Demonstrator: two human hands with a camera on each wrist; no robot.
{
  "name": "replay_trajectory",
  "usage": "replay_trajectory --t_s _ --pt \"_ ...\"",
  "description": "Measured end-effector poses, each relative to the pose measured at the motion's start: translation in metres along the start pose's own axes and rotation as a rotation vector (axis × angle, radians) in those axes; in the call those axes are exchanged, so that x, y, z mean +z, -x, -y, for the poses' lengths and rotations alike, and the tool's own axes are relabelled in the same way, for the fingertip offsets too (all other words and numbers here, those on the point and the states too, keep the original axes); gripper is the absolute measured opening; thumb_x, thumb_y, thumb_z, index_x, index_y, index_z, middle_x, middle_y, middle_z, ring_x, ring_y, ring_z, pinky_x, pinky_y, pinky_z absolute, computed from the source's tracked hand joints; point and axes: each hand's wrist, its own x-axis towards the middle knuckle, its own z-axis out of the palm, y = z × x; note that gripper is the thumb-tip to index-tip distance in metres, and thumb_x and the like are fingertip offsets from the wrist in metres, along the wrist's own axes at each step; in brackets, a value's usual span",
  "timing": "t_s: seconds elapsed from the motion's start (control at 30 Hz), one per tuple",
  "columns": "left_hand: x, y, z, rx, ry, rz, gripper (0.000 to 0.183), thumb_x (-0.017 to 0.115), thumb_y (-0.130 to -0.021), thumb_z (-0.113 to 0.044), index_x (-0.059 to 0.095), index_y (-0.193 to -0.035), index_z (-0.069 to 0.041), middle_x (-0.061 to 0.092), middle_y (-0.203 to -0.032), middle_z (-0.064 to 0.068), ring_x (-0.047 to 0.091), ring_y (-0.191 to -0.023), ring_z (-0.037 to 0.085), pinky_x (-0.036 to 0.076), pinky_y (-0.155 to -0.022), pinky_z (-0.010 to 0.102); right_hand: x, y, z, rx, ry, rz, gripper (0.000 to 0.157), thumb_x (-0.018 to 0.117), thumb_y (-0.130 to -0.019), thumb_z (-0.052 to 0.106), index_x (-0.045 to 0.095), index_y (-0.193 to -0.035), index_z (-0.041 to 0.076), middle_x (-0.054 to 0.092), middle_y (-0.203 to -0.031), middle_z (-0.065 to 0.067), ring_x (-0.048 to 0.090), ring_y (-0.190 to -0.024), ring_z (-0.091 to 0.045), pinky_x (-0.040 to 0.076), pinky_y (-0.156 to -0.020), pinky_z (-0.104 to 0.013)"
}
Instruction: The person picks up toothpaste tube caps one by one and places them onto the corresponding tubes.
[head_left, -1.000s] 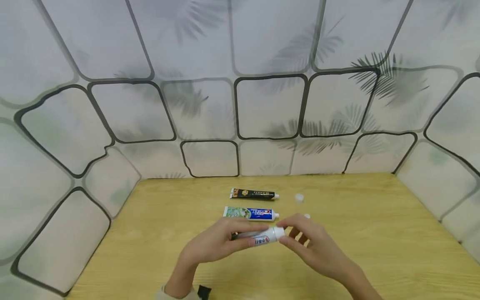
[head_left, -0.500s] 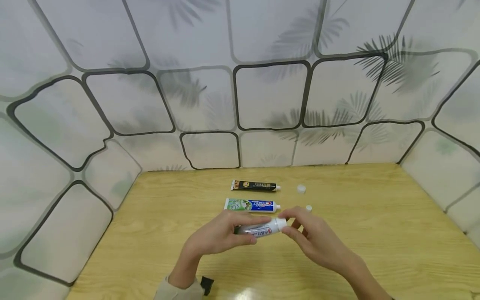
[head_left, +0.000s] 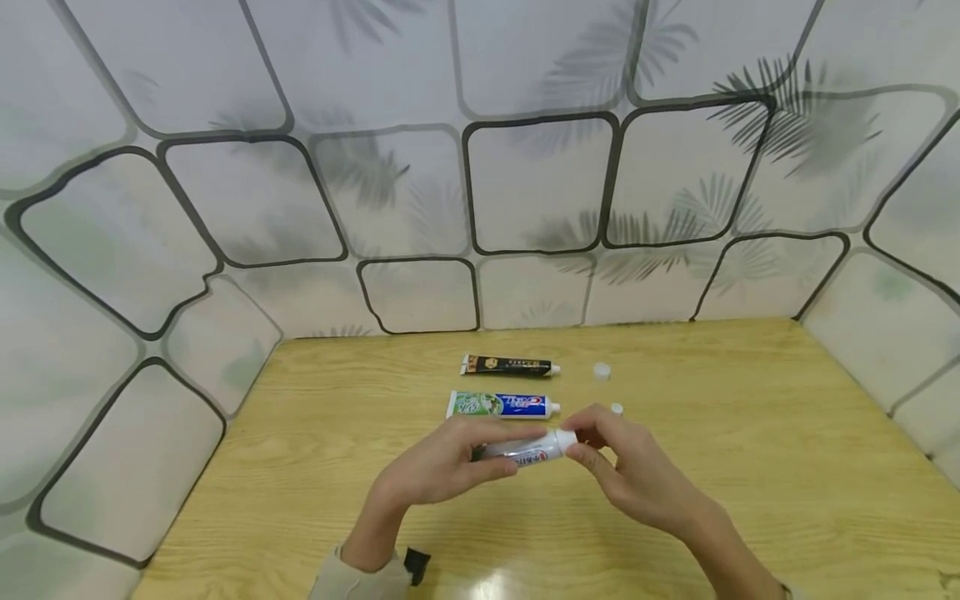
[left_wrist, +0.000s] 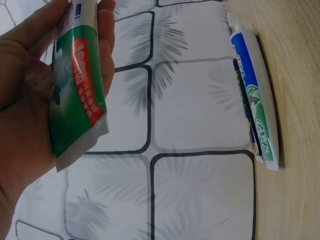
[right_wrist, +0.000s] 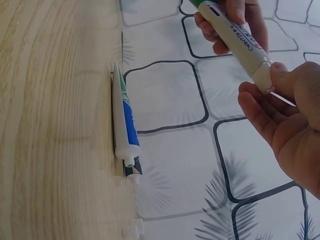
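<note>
My left hand grips a white and green toothpaste tube by its body, above the table. The tube's white cap points right, and my right hand pinches it between thumb and fingers. In the head view the left fingers cover the tube's green tail. Just beyond the hands lies a green and blue toothpaste tube, its nozzle bare. Farther back is a black toothpaste tube, also uncapped and pointing right.
Two loose white caps lie right of the tubes: a larger cap at the back and a smaller cap near my right hand. A small black piece shows beside the left sleeve. Patterned walls enclose the wooden table at back and sides.
The head view has tipped down slightly, so everything sits a little higher in it. Both hands keep their hold on the tube and its cap, with small shifts of the right fingers.
</note>
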Motion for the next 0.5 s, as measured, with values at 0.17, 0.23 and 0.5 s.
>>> replay_trajectory --t_s 0.17,0.23,0.5 --pt "-0.0003 0.0008 0.0012 -0.073 0.022 0.046 0.047 0.057 -0.102 -0.020 0.048 -0.148 -0.021 0.054 -0.142 -0.004 0.057 -0.105 0.009 0.047 -0.091 0.026 0.0026 -0.0016 -0.0025 -0.042 0.001 -0.007 0.025 0.067 -0.090 -0.004 0.059 -0.113 0.004 0.065 -0.095 -0.002 0.061 -0.082 -0.008 0.051 -0.068 -0.020" --pt "-0.0002 0.0004 0.0018 -0.083 0.020 0.062 0.048 0.056 -0.103 -0.021 0.045 -0.150 -0.023 0.056 -0.138 -0.004 0.056 -0.104 0.009 0.046 -0.092 0.026 0.0029 -0.0018 -0.0024 -0.043 0.008 -0.013 0.026 0.067 -0.090 -0.004 0.059 -0.113 0.004 0.065 -0.097 -0.003 0.062 -0.083 -0.009 0.051 -0.070 -0.019" --pt "0.0005 -0.0001 0.0049 -0.089 0.112 0.070 0.048 0.054 -0.104 -0.021 0.045 -0.150 -0.023 0.061 -0.115 0.000 0.058 -0.085 0.007 0.051 -0.075 0.024 0.0016 -0.0014 -0.0017 -0.026 0.025 -0.024 0.035 0.070 -0.084 -0.011 0.060 -0.113 0.004 0.062 -0.093 0.003 0.057 -0.077 -0.006 0.047 -0.066 -0.015"
